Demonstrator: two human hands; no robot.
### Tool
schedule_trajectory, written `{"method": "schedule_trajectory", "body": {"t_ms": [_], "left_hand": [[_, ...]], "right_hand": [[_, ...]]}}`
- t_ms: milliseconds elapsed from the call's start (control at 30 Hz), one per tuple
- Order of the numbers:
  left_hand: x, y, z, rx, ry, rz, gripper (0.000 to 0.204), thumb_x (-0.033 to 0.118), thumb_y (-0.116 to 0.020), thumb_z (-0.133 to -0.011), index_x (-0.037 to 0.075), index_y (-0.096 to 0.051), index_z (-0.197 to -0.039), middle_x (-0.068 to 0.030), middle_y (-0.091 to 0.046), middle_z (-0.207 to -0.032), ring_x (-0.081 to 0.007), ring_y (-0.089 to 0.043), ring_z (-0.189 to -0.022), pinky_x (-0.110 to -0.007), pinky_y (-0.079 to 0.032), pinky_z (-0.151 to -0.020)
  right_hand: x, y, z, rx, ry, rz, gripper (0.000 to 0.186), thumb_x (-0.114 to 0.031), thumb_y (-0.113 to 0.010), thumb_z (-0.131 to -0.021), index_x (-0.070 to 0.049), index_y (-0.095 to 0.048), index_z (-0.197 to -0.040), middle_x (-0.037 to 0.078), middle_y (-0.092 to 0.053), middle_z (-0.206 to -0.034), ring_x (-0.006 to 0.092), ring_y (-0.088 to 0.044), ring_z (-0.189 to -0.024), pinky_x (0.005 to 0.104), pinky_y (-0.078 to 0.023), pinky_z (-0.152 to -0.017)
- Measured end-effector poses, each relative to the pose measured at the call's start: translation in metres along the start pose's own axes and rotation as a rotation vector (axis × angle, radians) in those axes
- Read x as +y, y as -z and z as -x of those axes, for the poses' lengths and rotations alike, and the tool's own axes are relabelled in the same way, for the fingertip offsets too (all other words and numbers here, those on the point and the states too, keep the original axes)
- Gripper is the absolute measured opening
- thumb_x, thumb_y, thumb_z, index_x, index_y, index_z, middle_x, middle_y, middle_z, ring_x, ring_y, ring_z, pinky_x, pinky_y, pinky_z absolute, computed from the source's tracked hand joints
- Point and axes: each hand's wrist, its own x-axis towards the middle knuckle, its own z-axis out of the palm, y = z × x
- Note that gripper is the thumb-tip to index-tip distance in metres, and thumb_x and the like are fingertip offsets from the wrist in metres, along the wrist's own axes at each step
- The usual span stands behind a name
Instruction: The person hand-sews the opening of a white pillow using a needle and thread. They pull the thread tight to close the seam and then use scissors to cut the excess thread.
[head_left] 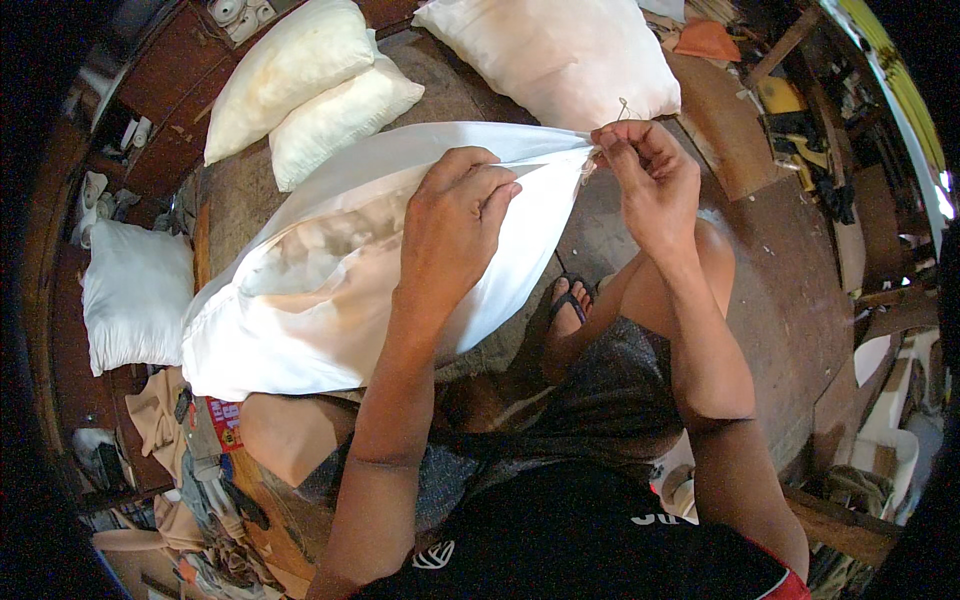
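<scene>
A white pillowcase-like cushion cover (300, 340) lies across my lap, its long side gaping so that the pale stuffing (345, 245) inside shows. My left hand (460, 215) is closed on the edge of the opening, thumb and fingers pinching the cloth. At the cover's far right corner my right hand (655, 180) pinches the gathered cloth tip. A loose loop of thread (625, 106) stands up from those right fingertips, and more thread tangles hang just below them. Whether a needle is between the right fingers I cannot tell.
Two stuffed pillows (290, 70) lean together at the back left, and a large one (570, 60) lies at the back. Another pillow (140, 295) sits at the left. Cloth scraps (185, 430) pile at the lower left. Tools and a yellow object (780, 95) crowd the right side.
</scene>
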Motion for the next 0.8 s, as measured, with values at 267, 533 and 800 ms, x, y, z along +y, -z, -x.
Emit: {"method": "schedule_trajectory", "body": {"t_ms": [267, 533, 800], "left_hand": [[0.0037, -0.0046, 0.0000, 0.013, 0.052, 0.006, 0.015, 0.012, -0.072, -0.087, 0.005, -0.073, -0.100, -0.0143, -0.071, -0.099, -0.0309, -0.069, -0.088, -0.038, -0.054, -0.079], [0.0011, -0.0073, 0.0009, 0.003, -0.020, 0.000, 0.019, 0.016, -0.074, -0.087, 0.004, -0.075, -0.102, -0.0153, -0.071, -0.099, -0.0333, -0.068, -0.092, -0.040, -0.053, -0.082], [-0.0007, -0.0081, 0.0008, -0.025, -0.027, -0.030, 0.017, 0.018, -0.073, -0.087, 0.004, -0.075, -0.097, -0.0139, -0.070, -0.095, -0.0316, -0.068, -0.090, -0.039, -0.052, -0.081]], "right_hand": [[-0.0035, 0.0025, -0.0001, -0.023, -0.035, 0.003, 0.016, -0.006, -0.062, -0.100, 0.008, -0.067, -0.104, 0.010, -0.073, -0.097, 0.0123, -0.067, -0.085, 0.0256, -0.055, -0.078], [-0.0004, 0.0026, -0.0027, -0.021, -0.032, 0.030, 0.016, -0.007, -0.062, -0.099, 0.008, -0.067, -0.106, 0.010, -0.073, -0.098, 0.0119, -0.067, -0.086, 0.0255, -0.055, -0.079], [0.0022, -0.0039, -0.0055, 0.020, -0.023, 0.013, 0.014, -0.005, -0.060, -0.096, 0.006, -0.069, -0.101, 0.005, -0.071, -0.085, 0.0080, -0.063, -0.073, 0.0226, -0.050, -0.062]]}}
